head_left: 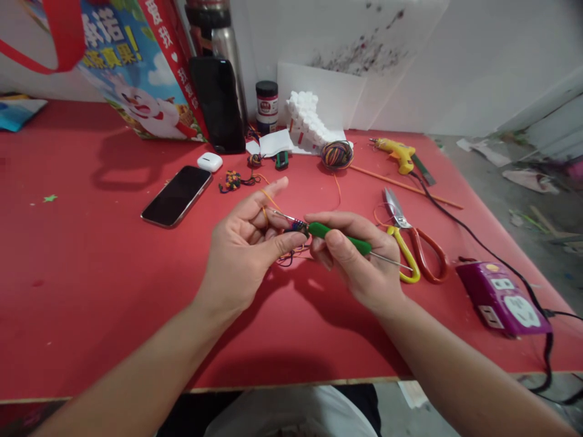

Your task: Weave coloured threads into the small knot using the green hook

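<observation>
My right hand (359, 258) grips the green handle of a crochet hook (339, 237), whose metal tip points left. Loops of dark, multicoloured yarn sit around the hook's shaft. Between the thumb and fingers of my left hand (248, 246) is a small dark piece of crochet work (298, 227), touching the hook. An orange strand of yarn (272, 199) runs over my left fingers, with the index finger raised. Loose yarn ends (291, 256) hang below the piece. Behind my hands lies a multicoloured yarn ball (337, 155).
Right of my hands are scissors (412, 237), a yellow glue gun (396, 153) with its cable, a thin orange stick (410, 187) and a purple power socket (503, 297). A phone (177, 195), an earbud case (210, 161) and a small crocheted piece (232, 181) lie left and behind on the red table (91, 291).
</observation>
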`<state>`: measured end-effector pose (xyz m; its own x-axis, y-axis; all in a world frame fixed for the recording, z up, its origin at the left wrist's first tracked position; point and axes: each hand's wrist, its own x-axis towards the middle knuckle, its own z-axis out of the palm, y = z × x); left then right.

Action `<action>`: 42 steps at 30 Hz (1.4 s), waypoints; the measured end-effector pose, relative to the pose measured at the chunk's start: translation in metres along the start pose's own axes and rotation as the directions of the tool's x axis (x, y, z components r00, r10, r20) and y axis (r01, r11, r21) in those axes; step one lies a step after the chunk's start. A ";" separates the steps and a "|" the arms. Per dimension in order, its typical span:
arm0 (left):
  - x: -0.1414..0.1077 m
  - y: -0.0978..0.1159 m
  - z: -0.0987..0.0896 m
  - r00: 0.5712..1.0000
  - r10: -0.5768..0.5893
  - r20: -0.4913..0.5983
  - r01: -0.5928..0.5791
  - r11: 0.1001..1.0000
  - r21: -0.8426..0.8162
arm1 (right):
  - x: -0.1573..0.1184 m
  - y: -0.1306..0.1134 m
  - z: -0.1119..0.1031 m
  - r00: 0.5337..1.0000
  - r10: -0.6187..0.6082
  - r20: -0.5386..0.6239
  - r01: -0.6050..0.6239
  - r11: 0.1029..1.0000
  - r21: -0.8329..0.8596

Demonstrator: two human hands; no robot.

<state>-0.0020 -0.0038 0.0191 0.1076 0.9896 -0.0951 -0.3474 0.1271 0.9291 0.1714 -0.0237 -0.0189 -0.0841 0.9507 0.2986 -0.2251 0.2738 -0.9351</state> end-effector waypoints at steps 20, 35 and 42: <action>0.000 -0.003 -0.001 1.000 -0.021 0.016 0.021 1.000 -0.011 | 0.003 -0.005 0.006 0.995 0.097 -0.026 -0.094 0.991 0.100; -0.007 -0.003 0.005 0.999 0.043 -0.012 -0.041 0.989 0.141 | -0.004 -0.002 0.005 0.977 -0.213 0.001 0.194 0.890 -0.412; 0.002 -0.002 0.000 0.997 -0.062 0.048 0.064 0.997 -0.038 | -0.009 0.005 0.011 0.944 -0.329 -0.028 0.285 0.853 -0.438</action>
<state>-0.0013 -0.0025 0.0171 0.1732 0.9755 -0.1354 -0.3753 0.1924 0.9067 0.1602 -0.0322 -0.0241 0.0221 0.8111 0.5845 0.2096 0.5679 -0.7960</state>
